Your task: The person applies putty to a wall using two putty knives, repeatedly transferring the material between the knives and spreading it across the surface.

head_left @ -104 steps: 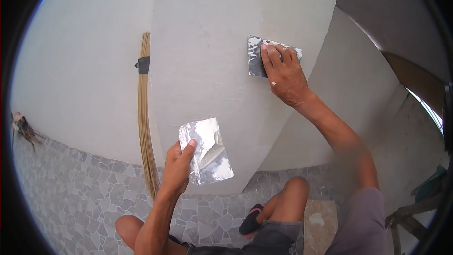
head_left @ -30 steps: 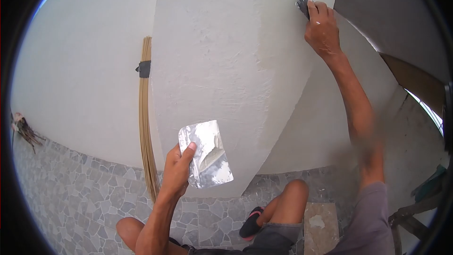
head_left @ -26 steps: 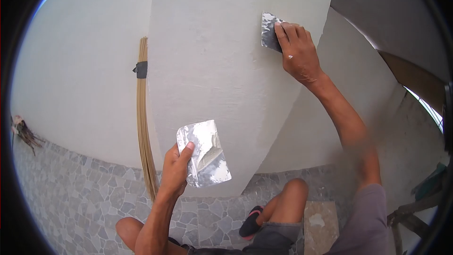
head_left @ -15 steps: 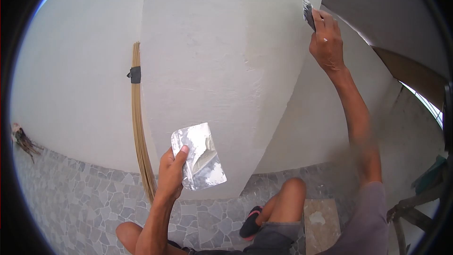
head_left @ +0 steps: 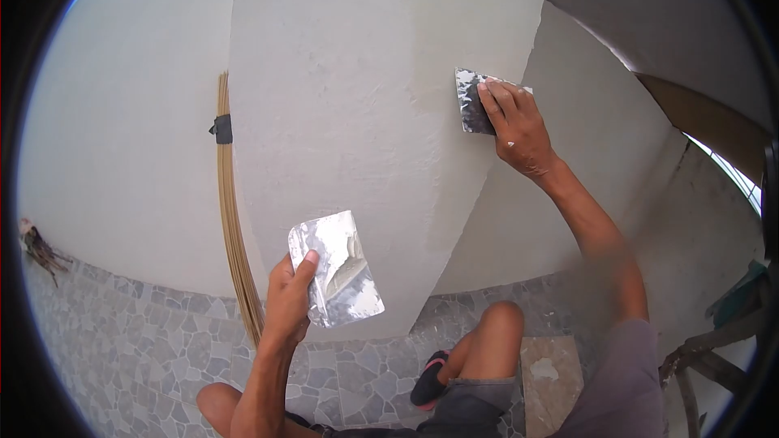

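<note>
My left hand (head_left: 290, 296) grips a flat metal plate (head_left: 357, 296), thumb on top, with white putty (head_left: 326, 242) smeared over its face. A greyish lump of putty sits near its middle. Higher up and to the right, my right hand (head_left: 519, 126) holds a putty knife (head_left: 471, 105) with its wide blade against the wall (head_left: 349, 113). White spots cover the blade, and my fingers are pressed on its back. Bits of white putty stick to my right hand and wrist. A darker, damp-looking strip runs down the wall beside the blade.
A bundle of thin sticks (head_left: 227, 195), bound with dark tape, leans on the wall at left. Stone-patterned floor (head_left: 162, 341) lies below. A putty-marked board (head_left: 553, 381) is by my knee. Wooden poles (head_left: 714, 349) stand at right; another stick bundle (head_left: 40, 247) is far left.
My right hand has brought the putty knife down and left along the wall from near its upper right edge, turning the blade's face more into view. My left hand has barely moved.
</note>
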{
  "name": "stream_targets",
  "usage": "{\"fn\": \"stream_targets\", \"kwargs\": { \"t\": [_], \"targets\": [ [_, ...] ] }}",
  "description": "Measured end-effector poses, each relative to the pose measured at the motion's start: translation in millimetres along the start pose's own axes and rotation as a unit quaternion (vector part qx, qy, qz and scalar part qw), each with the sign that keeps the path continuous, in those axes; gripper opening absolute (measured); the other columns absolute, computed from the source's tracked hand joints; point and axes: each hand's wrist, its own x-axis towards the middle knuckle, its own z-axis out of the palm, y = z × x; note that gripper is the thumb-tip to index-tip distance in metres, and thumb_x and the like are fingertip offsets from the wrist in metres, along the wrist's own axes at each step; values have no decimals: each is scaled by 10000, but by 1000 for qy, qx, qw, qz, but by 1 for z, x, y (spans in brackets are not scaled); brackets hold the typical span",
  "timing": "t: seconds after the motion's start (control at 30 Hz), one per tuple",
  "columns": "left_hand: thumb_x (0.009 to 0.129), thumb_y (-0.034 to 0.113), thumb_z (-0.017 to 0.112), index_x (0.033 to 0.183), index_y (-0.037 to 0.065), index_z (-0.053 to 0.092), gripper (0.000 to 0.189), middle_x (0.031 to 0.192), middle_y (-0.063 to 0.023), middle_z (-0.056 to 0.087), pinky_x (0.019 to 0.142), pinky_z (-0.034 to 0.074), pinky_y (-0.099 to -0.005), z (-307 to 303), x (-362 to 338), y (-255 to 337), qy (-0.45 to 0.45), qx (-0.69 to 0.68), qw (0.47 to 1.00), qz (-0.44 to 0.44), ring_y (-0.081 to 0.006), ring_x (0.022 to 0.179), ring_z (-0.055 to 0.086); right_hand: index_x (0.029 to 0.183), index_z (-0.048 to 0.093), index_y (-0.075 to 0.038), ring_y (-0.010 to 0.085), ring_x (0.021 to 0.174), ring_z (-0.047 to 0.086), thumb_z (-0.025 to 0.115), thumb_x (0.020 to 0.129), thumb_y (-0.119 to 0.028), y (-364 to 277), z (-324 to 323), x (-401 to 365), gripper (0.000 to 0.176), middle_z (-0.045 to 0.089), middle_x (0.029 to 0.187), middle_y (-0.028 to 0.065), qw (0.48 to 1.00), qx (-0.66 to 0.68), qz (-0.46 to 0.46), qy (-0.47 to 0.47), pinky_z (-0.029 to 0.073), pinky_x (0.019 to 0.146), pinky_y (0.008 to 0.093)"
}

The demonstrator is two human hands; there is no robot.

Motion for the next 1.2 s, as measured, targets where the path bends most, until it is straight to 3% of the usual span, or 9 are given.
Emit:
{"fn": "stream_targets", "kwargs": {
  "t": [0.07,0.17,0.3,0.47,0.57,0.8,0.93,1.1,1.2],
  "targets": [
    [1025,231,508,1261,-90,526,399,1075,-113,651,788,536,-280,0,1,0,-3,0,1000,-2,-135,890,654,1326,537,17,299,1187,539,564,825,69,-15,-7,-11,504,552,1267,150,996,53,-62,-43,471,1007,428],
    [1025,231,508,1261,-90,525,398,1074,-113,650,785,536,-279,-2,2,-3,-7,-3,1000,2,-136,890,654,1336,527,3,291,1167,551,571,815,88,-9,-25,1,530,561,1258,136,996,60,-66,-28,479,976,420],
    [1026,232,509,1260,-84,528,394,1074,-110,650,787,535,-279,-1,2,-3,-2,2,1000,2,-135,893,653,1304,529,1,320,1049,574,587,759,109,65,-26,49,559,577,1208,132,992,-10,87,95,497,884,418],
    [1025,232,511,1261,-82,531,393,1079,-111,650,792,535,-280,-1,2,-3,-1,3,1000,0,-135,898,652,1281,537,19,338,1020,571,579,767,78,130,-5,80,520,565,1193,144,982,-55,128,130,496,881,417],
    [1025,232,513,1260,-85,530,396,1082,-114,650,794,536,-281,-1,1,-3,-1,5,1000,5,-137,900,653,1275,546,24,335,1035,553,578,769,59,117,9,77,508,557,1202,149,982,-98,112,117,483,900,426],
    [1025,235,512,1265,-89,525,403,1088,-119,651,803,536,-282,-1,1,-1,-7,-6,1000,-1,-137,906,654,1323,527,49,310,1213,501,552,794,66,9,8,17,530,538,1270,162,999,-39,7,18,450,998,429],
    [1027,236,507,1269,-86,522,404,1089,-120,649,807,537,-282,-1,3,-1,-13,-5,1000,4,-136,910,653,1313,552,15,283,1186,536,578,810,64,15,-18,12,506,546,1276,138,995,28,-79,-53,470,993,418],
    [1024,228,510,1263,-87,527,396,1090,-118,648,805,535,-284,-2,2,-4,-8,-5,1000,4,-139,913,651,1271,545,55,343,989,563,539,795,73,95,-21,67,477,563,1158,165,979,-15,156,133,518,835,439],
    [1024,226,511,1263,-89,526,396,1092,-117,646,806,535,-285,-2,1,-1,-8,-2,1000,0,-141,908,649,1250,554,55,352,968,560,544,799,64,110,-6,94,451,562,1120,188,960,-60,269,50,519,824,414]
  ]
}}
